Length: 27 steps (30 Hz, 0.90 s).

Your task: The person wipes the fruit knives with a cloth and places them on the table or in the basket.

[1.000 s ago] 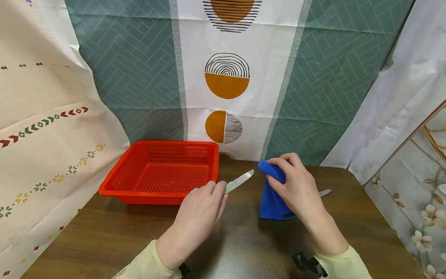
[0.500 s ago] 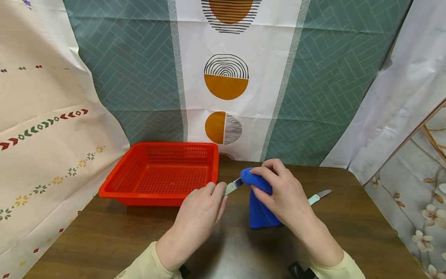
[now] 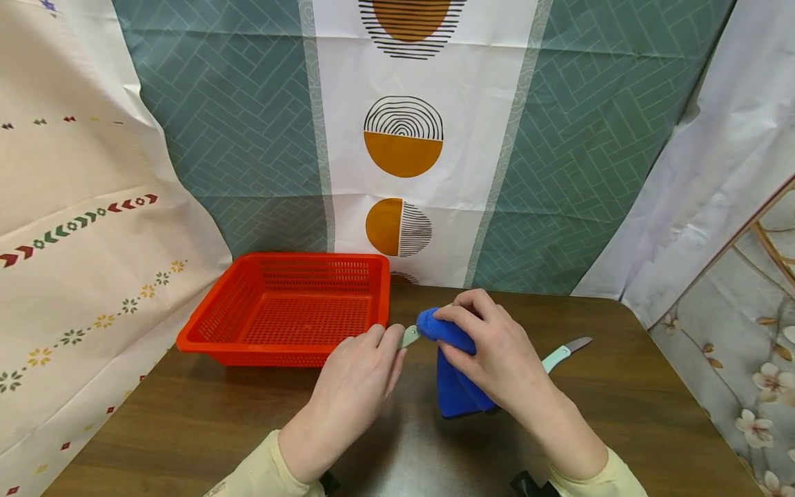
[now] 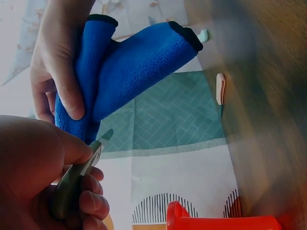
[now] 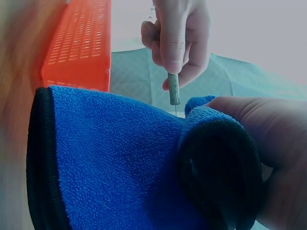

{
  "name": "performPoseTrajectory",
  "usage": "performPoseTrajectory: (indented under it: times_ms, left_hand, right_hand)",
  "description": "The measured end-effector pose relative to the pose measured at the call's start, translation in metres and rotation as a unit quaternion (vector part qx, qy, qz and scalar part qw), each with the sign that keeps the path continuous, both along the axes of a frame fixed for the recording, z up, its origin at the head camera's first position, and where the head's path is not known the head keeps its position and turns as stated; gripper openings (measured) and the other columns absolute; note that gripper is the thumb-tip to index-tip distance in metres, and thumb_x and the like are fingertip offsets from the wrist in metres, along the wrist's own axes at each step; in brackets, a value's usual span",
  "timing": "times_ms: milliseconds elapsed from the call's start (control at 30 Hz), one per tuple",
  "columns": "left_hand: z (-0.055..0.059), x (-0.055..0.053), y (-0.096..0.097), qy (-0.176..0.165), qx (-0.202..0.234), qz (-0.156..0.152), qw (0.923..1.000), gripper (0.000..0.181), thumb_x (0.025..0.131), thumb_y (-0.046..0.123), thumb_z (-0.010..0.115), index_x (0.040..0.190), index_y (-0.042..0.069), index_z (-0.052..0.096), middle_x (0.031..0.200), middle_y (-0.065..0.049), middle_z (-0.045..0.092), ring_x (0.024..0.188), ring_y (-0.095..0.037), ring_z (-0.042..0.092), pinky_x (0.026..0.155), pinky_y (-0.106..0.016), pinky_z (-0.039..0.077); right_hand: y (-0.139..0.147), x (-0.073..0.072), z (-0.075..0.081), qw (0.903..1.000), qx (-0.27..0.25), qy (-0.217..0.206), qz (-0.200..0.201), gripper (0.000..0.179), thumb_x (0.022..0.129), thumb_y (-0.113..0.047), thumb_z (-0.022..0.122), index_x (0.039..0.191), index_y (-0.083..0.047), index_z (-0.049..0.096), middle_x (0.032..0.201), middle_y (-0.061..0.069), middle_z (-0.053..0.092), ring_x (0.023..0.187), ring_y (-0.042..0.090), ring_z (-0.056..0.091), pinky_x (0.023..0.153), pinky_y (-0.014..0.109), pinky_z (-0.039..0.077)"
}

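Note:
In the head view my left hand (image 3: 357, 376) grips a small knife (image 3: 410, 336) by its pale green handle, over the table's middle. My right hand (image 3: 499, 352) pinches a folded blue cloth (image 3: 456, 390) with dark edging, thumb on the near side and fingers on the far side. The cloth covers most of the blade right up to the handle. The left wrist view shows part of the blade (image 4: 108, 135) beside the bunched cloth. From the right wrist, a thin strip of blade appears between the handle (image 5: 174, 88) and the cloth.
A red plastic basket (image 3: 282, 355) stands behind my left hand, near the curtain. To the right, another knife (image 3: 555, 358) with a mint handle lies on the wooden table (image 3: 627, 400). In the left wrist view a knife with a pinkish handle (image 4: 220, 89) lies there too.
My right hand has moved left and slightly down with the cloth, from the blade's tip to the handle, covering the blade. More of the mint-handled knife shows. My left hand has stayed nearly still.

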<state>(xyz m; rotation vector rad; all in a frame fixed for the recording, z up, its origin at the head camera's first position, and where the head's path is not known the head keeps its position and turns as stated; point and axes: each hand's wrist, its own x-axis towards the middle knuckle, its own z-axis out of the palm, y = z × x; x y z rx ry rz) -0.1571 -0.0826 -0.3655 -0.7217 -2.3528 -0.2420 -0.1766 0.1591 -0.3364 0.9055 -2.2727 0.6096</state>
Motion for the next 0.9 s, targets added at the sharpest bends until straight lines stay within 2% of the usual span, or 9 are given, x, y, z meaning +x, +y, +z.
performPoseTrajectory:
  times_ms: [400, 900]
  left_hand:
    - [-0.0004, 0.0006, 0.0003, 0.013, 0.001, -0.003, 0.9999, 0.024, 0.102, 0.021, 0.08, 0.113, 0.009, 0.062, 0.076, 0.001, 0.051, 0.058, -0.013, 0.044, 0.054, -0.026, 0.038]
    - [-0.0004, 0.0006, 0.0002, 0.013, 0.001, -0.006, 0.9999, 0.025, 0.101, 0.02, 0.08, 0.114, 0.008, 0.063, 0.077, 0.001, 0.051, 0.059, -0.014, 0.046, 0.054, -0.027, 0.04]
  right_hand:
    - [0.0001, -0.001, -0.0011, 0.9998, 0.019, -0.001, 0.007, 0.045, 0.084, -0.009, 0.096, 0.124, -0.019, 0.077, 0.124, 0.005, 0.063, 0.101, 0.026, 0.069, 0.083, 0.047, 0.063]
    - [0.0031, -0.0049, -0.0021, 0.9999, 0.015, -0.008, 0.0, 0.044, 0.084, -0.008, 0.096, 0.123, -0.017, 0.078, 0.122, 0.006, 0.063, 0.101, 0.026, 0.069, 0.083, 0.048, 0.062]
